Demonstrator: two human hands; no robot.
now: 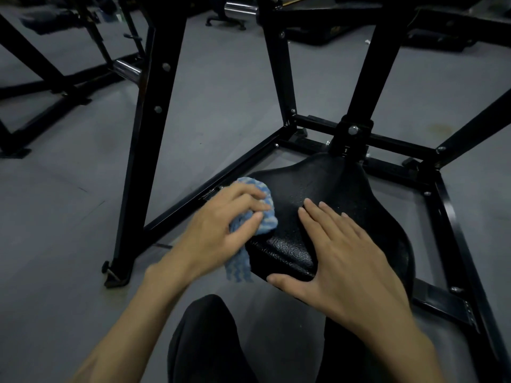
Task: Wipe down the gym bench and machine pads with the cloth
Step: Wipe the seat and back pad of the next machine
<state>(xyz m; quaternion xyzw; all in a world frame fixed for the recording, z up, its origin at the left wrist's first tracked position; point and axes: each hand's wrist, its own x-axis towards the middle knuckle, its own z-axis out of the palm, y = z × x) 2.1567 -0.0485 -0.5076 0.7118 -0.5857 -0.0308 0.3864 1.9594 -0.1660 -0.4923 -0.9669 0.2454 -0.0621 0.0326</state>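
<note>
A black textured seat pad (331, 186) sits low inside a black steel machine frame (154, 134). My left hand (218, 225) grips a blue and white cloth (266, 217) and presses it against the pad's left edge; part of the cloth hangs down below the hand. My right hand (340, 261) lies flat on the near part of the pad, fingers straight and the thumb wrapped over the front edge.
Grey floor (69, 203) surrounds the machine. Slanted frame posts rise left and behind the seat, and base bars (453, 217) run along the right. Another black frame (49, 87) stands at far left. My dark trouser leg (204, 341) is at the bottom.
</note>
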